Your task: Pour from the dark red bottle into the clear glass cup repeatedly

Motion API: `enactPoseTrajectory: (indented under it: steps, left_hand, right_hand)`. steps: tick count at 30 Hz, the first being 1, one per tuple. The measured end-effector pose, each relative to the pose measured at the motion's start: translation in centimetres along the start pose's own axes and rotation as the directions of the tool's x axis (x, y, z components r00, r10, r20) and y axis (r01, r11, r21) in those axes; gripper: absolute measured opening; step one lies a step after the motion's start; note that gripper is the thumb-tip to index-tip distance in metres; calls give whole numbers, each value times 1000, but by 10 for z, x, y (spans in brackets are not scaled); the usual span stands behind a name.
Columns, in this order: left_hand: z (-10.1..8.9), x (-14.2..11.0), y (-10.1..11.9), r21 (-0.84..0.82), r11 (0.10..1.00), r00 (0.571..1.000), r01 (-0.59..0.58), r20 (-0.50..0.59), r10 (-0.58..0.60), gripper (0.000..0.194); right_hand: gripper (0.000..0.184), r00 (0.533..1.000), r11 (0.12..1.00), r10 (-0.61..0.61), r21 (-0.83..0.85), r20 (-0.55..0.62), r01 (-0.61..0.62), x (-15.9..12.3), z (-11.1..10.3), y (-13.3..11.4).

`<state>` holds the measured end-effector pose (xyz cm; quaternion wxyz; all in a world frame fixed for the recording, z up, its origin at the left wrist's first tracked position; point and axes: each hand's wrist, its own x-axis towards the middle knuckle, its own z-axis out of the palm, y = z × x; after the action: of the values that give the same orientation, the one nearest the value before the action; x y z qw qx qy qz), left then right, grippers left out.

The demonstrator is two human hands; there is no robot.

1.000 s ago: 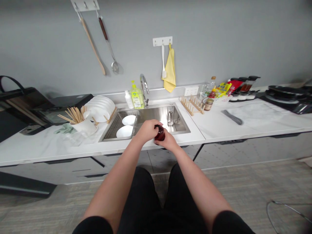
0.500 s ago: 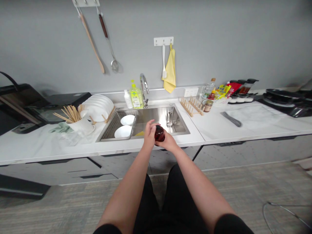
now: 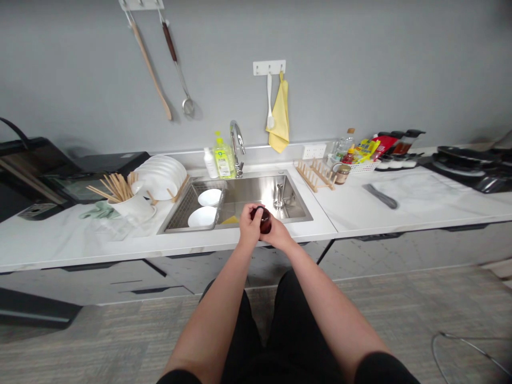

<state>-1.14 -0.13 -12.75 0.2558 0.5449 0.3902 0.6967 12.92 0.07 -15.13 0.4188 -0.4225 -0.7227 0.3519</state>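
Dark red jar (image 3: pixel 265 220) was held between the person's two hands, above the near rim of the stainless steel sink (image 3: pixel 256 189). The left hand (image 3: pixel 249 226) gripped the jar from its left side, with the fingers (image 3: pixel 256 212) curled over it and pressed together. The right hand (image 3: pixel 278 236) braced the jar from the near right side. Its fingers were largely hidden by the jar, so their spread could not be determined.

Inside the basin, a wire rack (image 3: pixel 180 213) occupied the left section and bore two white bowls (image 3: pixel 209 197). A yellow sponge (image 3: pixel 230 220) lay just beyond the left hand. A chrome faucet (image 3: pixel 237 141) stood at the far rim, with a green dish soap bottle (image 3: pixel 224 161) immediately to its left.

On the white countertop (image 3: pixel 120 250) left of the sink, stacked white plates (image 3: pixel 160 177) stood upright beside a white mug (image 3: pixel 134 209) containing wooden chopsticks (image 3: pixel 114 188). A pale green cloth (image 3: pixel 99 211) lay near the mug. A wooden dish rack (image 3: pixel 314 175) stood right of the sink, below a yellow towel (image 3: pixel 279 112) hanging from a white wall hook rail (image 3: pixel 269 67).
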Motion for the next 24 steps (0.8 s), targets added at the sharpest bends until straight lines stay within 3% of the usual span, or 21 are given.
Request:
enactPoseTrajectory:
  steps: [3,7,11,15,17,20,22,24]
  left_hand:
    - [-5,-1,0,24,1000,1000,19,19,-19,42]
    - [-6,0,2,52,998,997,-24,75,20,38]
    - [-7,4,5,24,998,996,54,64,-56,35]
    - [-16,3,3,61,998,989,29,146,-38,44]
    - [-20,-2,0,116,993,984,14,174,-34,58]
    - [-26,-12,-5,236,970,987,55,137,-89,81]
    - [-37,-15,-2,272,959,992,83,66,-105,79]
    - [-59,-13,7,277,954,993,118,-50,-108,75]
  right_hand:
    - [88,1000,1000,15,-23,-14,-15,0,1,1]
    - [80,1000,1000,-15,-17,4,15,-1,1,1]
    - [87,1000,1000,2,-21,-8,-2,-1,1,2]
    - [86,1000,999,16,-37,-3,-16,-1,2,1]
    - [85,1000,999,-10,-42,0,10,-2,1,-1]
    - [92,996,995,-81,-54,32,83,-5,-1,-2]
    - [104,994,993,-87,-78,63,92,-6,-3,0]
    - [117,995,994,-55,-91,82,62,-7,-3,4]
